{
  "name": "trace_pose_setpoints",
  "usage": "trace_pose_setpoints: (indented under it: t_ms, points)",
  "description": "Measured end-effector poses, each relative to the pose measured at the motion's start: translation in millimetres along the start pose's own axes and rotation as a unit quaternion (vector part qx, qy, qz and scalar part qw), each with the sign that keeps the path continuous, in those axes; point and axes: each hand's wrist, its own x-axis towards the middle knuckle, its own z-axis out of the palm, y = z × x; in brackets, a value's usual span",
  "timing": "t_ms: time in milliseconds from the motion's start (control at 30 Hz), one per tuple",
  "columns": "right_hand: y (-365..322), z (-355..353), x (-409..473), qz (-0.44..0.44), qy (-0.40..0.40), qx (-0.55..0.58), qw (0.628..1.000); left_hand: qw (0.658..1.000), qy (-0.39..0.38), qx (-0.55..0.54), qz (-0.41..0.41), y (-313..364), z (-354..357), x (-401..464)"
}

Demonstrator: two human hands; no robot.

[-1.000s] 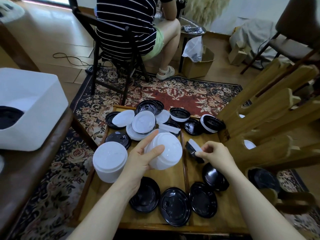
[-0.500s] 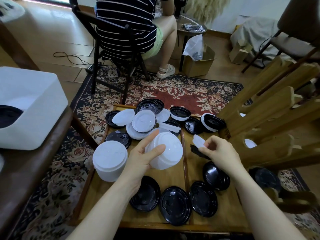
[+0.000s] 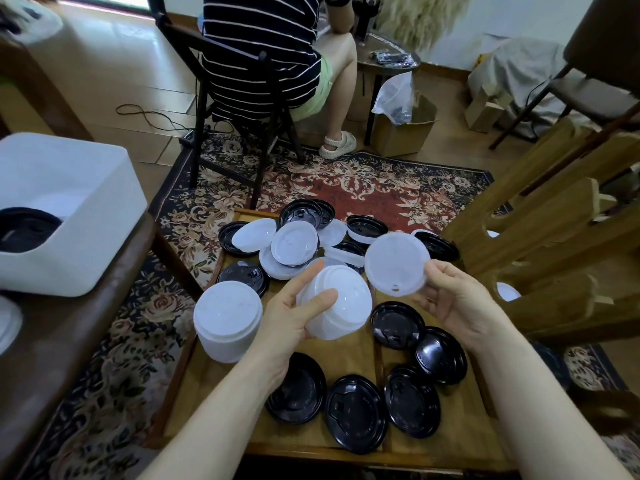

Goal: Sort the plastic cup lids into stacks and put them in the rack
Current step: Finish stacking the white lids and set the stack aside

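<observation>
Lying loose nearest: black lids, unsorted. Mid-table, left hand grips a white stack; right hand pinches one white lid beside it. Another stack stands left. Far pile mixed; rack, right, holds few.

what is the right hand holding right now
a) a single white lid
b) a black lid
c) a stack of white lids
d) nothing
a: the right hand pinches a single white lid by its edge, raised above the wooden table, while the left hand grips the stack of white lids.
</observation>
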Motion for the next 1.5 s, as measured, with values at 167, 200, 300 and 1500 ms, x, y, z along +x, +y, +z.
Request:
trace_pose_setpoints:
  t_ms: [167,200,300,1500]
  points:
    - [5,14,-2,0.046,-0.115,0.165,0.979,1.0,0.001,-0.003,0.009,0,0,0]
    - [7,17,-3,0.047,-0.135,0.167,0.976,1.0,0.002,-0.006,0.011,1,0,0]
    - [12,25,-5,0.024,-0.145,0.102,0.984,1.0,0.003,-0.012,0.017,1,0,0]
    - [27,36,-19,-0.216,-0.203,-0.373,0.879,1.0,0.002,-0.017,-0.019,0,-4,1]
